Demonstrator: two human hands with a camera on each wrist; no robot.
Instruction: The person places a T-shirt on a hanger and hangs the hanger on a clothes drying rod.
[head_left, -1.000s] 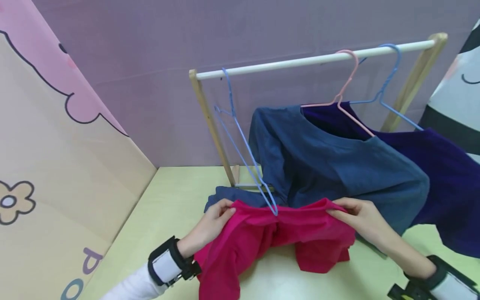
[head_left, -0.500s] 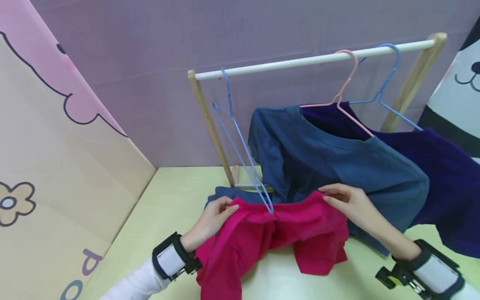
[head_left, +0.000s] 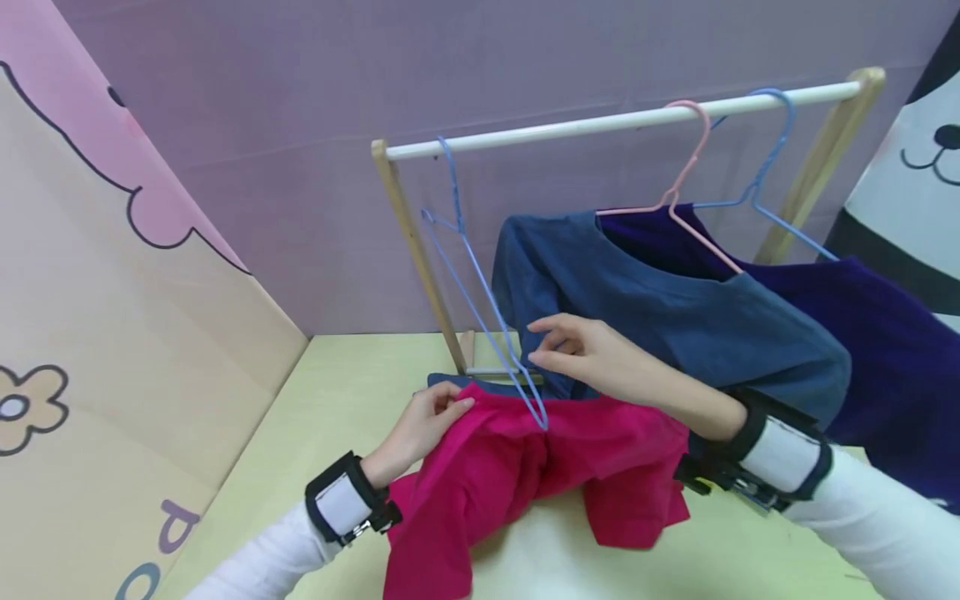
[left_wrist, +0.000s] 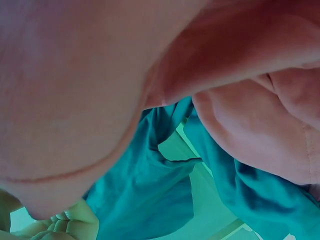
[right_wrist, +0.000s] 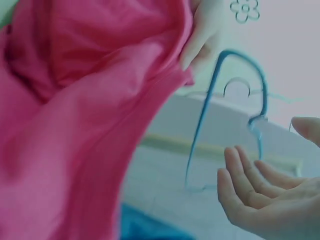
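Observation:
A crimson garment with two leg-like parts hanging down lies bunched over the table's front. My left hand pinches its upper left edge between thumb and fingers; the right wrist view shows this grip from behind. Above the garment's upper edge, my right hand is in the air with loosely bent fingers and nothing in them, beside the blue hanger. That hanger hooks on the rack's bar, its lower end in front of the crimson cloth. Whether the cloth passes through it I cannot tell. In the left wrist view, my hand hides much.
The rack's white bar runs across wooden posts. A blue-grey shirt hangs on a pink hanger, and a dark purple shirt on another blue hanger behind it. A folded blue cloth lies behind the crimson garment.
My right hand has let go of the garment's upper right edge and moved up and left to the hanger. The left hand keeps its pinch.

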